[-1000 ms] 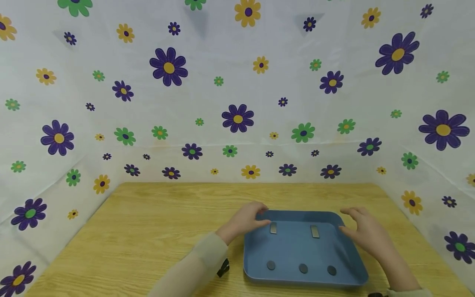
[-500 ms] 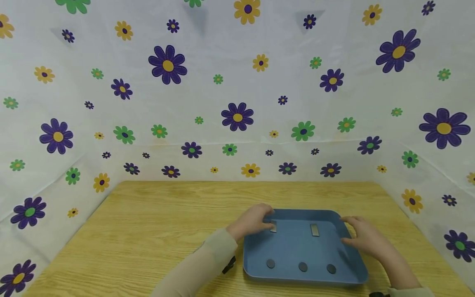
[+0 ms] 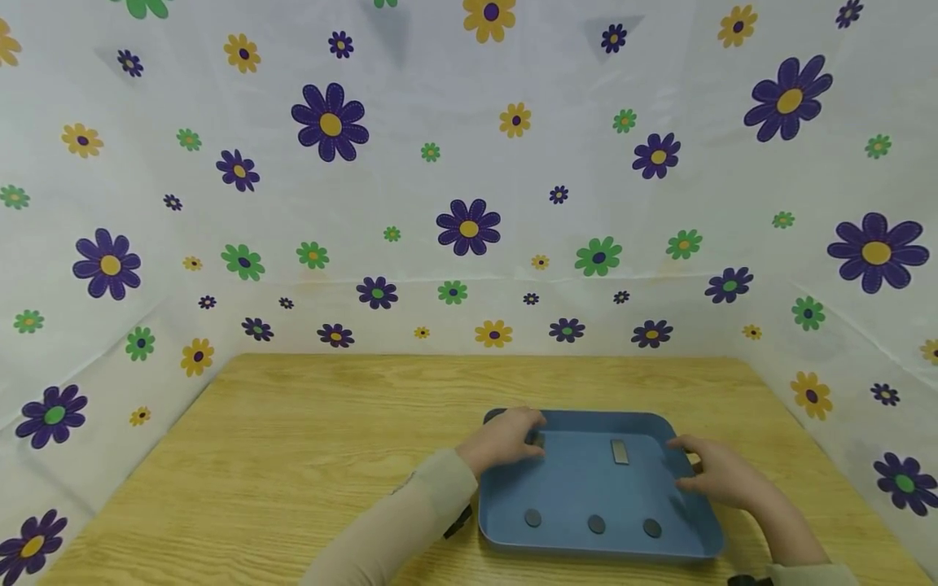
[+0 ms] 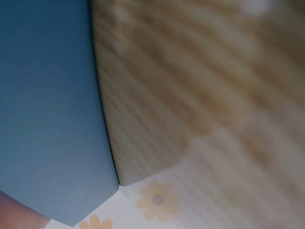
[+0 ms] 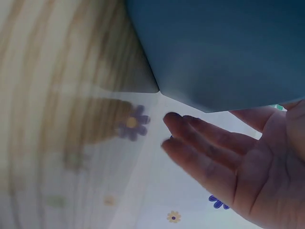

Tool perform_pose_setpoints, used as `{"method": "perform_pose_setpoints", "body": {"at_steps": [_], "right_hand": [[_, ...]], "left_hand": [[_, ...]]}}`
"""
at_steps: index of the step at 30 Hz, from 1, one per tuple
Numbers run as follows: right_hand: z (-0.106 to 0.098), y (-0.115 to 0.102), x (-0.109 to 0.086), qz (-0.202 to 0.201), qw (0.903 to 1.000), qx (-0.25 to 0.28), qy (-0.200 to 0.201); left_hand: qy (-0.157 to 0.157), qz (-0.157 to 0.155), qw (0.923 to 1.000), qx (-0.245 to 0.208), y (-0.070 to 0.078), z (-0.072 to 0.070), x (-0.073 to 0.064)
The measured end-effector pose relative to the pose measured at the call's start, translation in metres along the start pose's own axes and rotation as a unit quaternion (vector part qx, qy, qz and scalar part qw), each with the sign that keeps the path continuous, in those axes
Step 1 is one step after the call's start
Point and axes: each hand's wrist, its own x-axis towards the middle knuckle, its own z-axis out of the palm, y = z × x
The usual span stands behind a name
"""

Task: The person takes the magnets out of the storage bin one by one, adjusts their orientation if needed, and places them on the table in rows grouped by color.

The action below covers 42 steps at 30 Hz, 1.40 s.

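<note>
A blue tray (image 3: pixel 601 555) with raised walls sits on the table. Inside it, a silvery rectangular piece (image 3: pixel 620 452) lies towards the back. Several dark round discs are lined up along the front, among them the left disc (image 3: pixel 532 518), the middle disc (image 3: pixel 597 524) and the right disc (image 3: pixel 652 528). My left hand (image 3: pixel 506 439) reaches over the tray's back left corner, thumb and fingers apart, largely hiding a second rectangular piece (image 3: pixel 538 440). At the right wall, my right hand (image 3: pixel 721 472) has its thumb and fingers spread near the rim; its fingers (image 5: pixel 205 162) look lightly bent.
The wooden table (image 3: pixel 322 431) stretches left of the tray and behind it. A white flowered cloth (image 3: pixel 410 187) encloses the back and both sides. Dark straps sit at the wrists, such as the left strap (image 3: pixel 458 522).
My left hand has moved right and slightly inward, covering the left rectangular piece that showed before. My right hand has shifted slightly down along the tray's right wall. The tray stays put.
</note>
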Motion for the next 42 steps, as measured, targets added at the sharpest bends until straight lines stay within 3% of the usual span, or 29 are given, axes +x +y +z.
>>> {"method": "perform_pose_setpoints", "body": {"at_steps": [5,15,25,42], "right_hand": [[0.0002,0.0009,-0.0009,-0.004,1.0,0.002,-0.009],[0.0019,-0.0001,-0.0035,0.023,0.9989,0.033,-0.022],[0.0018,0.003,-0.0025,0.049,0.9969,0.054,-0.028],[0.0037,0.0034,-0.0021,0.053,0.9966,0.055,-0.03]], "left_hand": [[-0.007,-0.008,0.9999,0.007,0.0005,0.0006,0.0016],[-0.035,-0.033,0.9954,0.082,0.0083,0.0028,0.0017],[-0.017,-0.018,0.9929,0.116,0.0083,0.0042,0.0004],[-0.037,-0.026,0.9966,0.069,0.0088,0.0018,0.0007]]}}
